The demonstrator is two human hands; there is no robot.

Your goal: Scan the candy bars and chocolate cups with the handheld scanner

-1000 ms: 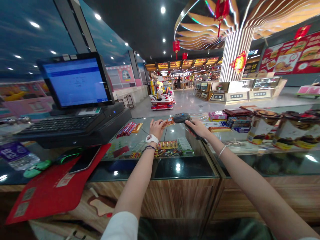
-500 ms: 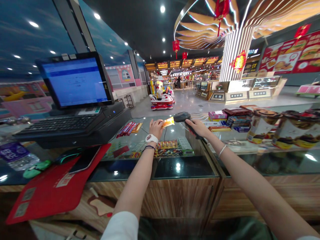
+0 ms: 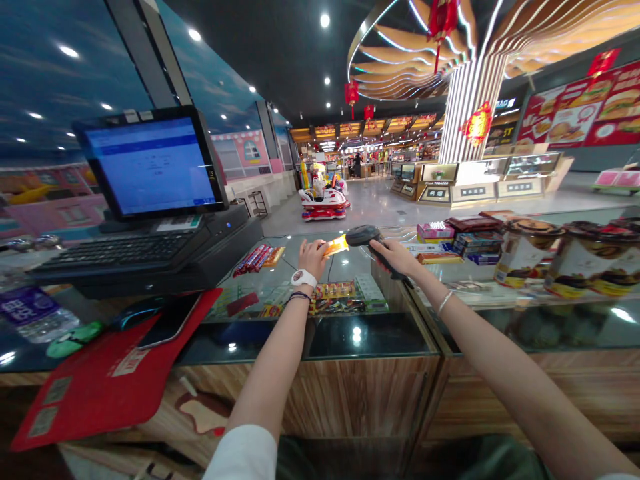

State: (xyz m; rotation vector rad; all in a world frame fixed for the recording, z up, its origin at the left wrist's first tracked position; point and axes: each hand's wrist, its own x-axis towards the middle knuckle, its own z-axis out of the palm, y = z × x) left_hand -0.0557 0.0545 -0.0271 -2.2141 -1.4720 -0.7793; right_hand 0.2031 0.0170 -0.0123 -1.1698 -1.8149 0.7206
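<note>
Above the glass counter, my left hand (image 3: 312, 259) is closed on one end of a snack bar (image 3: 337, 246) in a yellow-orange wrapper. My right hand (image 3: 395, 257) wraps round the handle of a black barcode scanner (image 3: 363, 235). The scanner's head is right at the bar's free end, and bright light falls on the wrapper; whether they touch I cannot tell. To the left, several red-wrapped bars (image 3: 253, 259) lie side by side on the glass, with an orange-wrapped bar (image 3: 275, 256) at their right.
A monitor (image 3: 150, 163) and black keyboard (image 3: 115, 243) stand left. Nearer are a phone (image 3: 170, 320) on a red mat (image 3: 105, 387), a green pouch (image 3: 73, 339) and a water bottle (image 3: 35, 310). Snack boxes (image 3: 475, 240) and large cups (image 3: 525, 253) stand right.
The light on the bar's wrapper has grown brighter and more orange. The scanner's head has shifted very slightly left, closer to the bar. My left hand has barely moved.
</note>
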